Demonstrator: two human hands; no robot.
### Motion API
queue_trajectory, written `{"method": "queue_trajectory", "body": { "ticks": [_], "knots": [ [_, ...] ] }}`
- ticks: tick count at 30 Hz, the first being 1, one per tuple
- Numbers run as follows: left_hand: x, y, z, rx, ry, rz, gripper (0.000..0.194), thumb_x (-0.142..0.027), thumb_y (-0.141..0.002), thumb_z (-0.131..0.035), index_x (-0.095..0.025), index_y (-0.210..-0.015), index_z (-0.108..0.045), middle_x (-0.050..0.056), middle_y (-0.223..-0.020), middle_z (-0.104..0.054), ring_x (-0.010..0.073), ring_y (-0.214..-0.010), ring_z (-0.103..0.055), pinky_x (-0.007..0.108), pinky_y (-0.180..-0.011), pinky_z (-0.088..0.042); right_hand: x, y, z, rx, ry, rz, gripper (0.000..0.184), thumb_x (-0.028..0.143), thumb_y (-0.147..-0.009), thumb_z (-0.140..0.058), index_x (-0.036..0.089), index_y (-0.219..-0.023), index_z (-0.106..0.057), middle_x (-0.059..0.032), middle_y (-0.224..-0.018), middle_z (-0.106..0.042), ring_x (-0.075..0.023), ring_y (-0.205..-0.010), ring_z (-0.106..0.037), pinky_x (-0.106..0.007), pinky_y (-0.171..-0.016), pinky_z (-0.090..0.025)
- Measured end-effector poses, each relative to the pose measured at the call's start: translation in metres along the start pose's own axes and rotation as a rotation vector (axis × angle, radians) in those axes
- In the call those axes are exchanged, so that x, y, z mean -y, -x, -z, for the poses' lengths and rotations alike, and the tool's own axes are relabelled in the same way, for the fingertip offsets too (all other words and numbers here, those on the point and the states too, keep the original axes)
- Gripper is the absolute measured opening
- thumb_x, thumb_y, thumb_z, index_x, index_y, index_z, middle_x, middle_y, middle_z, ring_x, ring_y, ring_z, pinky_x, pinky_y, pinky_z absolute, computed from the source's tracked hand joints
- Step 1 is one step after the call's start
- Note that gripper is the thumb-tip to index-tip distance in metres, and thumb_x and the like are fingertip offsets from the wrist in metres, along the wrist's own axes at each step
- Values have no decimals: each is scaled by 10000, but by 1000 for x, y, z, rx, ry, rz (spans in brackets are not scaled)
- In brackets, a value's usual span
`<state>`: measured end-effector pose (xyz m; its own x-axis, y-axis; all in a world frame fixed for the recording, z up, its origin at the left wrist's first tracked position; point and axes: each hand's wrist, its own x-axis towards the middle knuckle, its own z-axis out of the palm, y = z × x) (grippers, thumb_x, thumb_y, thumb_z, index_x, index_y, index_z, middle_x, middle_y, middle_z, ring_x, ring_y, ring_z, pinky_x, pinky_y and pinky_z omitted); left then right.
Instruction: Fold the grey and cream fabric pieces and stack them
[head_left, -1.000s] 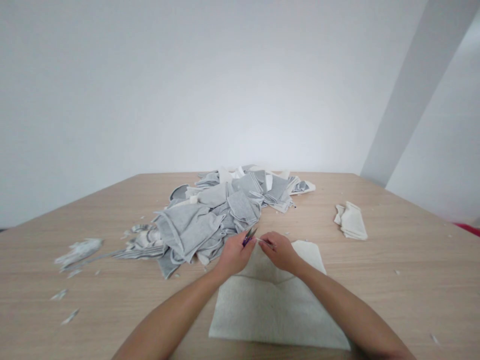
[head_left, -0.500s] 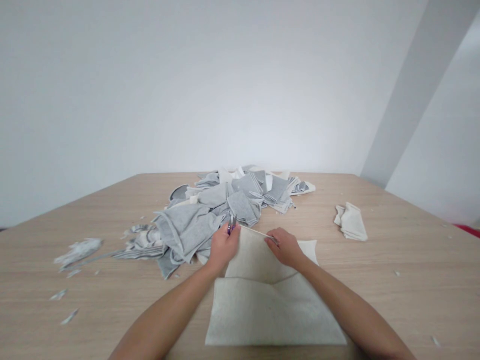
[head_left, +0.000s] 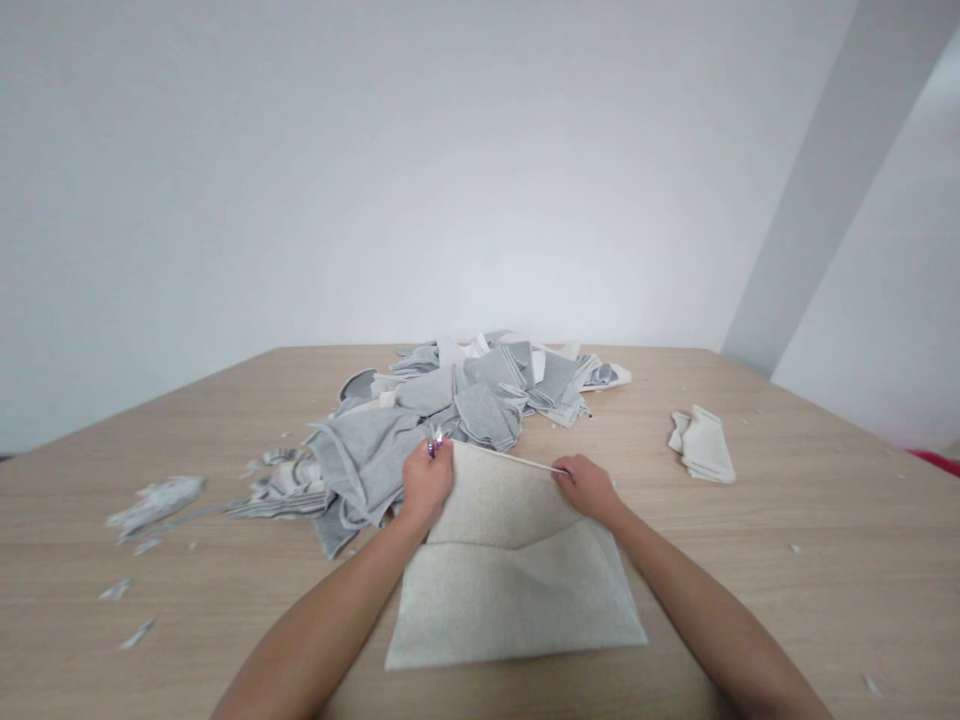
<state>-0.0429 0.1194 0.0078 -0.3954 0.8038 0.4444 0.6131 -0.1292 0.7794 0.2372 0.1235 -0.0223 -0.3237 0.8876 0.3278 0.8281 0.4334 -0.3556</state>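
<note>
A cream fabric piece (head_left: pixel 517 605) hangs stretched between my two hands, its lower part lying on the table with a crease running across it. My left hand (head_left: pixel 427 482) is closed on the upper left corner. Small purple-handled scissors (head_left: pixel 435 443) stick up out of that same hand, their blades blurred. At the upper right corner, my right hand (head_left: pixel 589 487) pinches the edge with its fingers curled. The top edge between the hands is pulled nearly straight.
A heap of grey, white and striped fabric pieces (head_left: pixel 375 455) lies beyond and left of my hands. Folded cream pieces (head_left: pixel 706 445) rest at the right. Fabric scraps (head_left: pixel 157 500) are scattered on the wooden table (head_left: pixel 810 600) at the left.
My hands have moved apart, the left one leftward and the right one slightly rightward. The fabric's top edge is now stretched wider, and its lower edge has shifted left and up.
</note>
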Motion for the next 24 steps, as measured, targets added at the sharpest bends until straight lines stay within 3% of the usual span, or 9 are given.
{"method": "queue_trajectory", "body": {
  "ticks": [16, 24],
  "knots": [
    [23, -13, -4, -86, -124, 37, 352, -450, -818, -408, -170, -639, -526, 19, -589, -551, 152, -566, -487, 246, -508, -271, -60, -4, -14, -49, -109, -137, 240, 308, -847, -484, 200, -942, -676, -57, -990, -675, -198, -954, -562, -293, -831, -386],
    [30, -12, -7, -3, -296, -20, 362, -431, -867, -368, -154, -754, -572, 97, -720, -636, 211, -672, -574, 270, -557, -321, -64, -5, -20, -174, -222, -184, 341, 417, -844, -454, 166, -686, -623, -45, -697, -644, -174, -682, -569, -260, -637, -405]
  ]
}}
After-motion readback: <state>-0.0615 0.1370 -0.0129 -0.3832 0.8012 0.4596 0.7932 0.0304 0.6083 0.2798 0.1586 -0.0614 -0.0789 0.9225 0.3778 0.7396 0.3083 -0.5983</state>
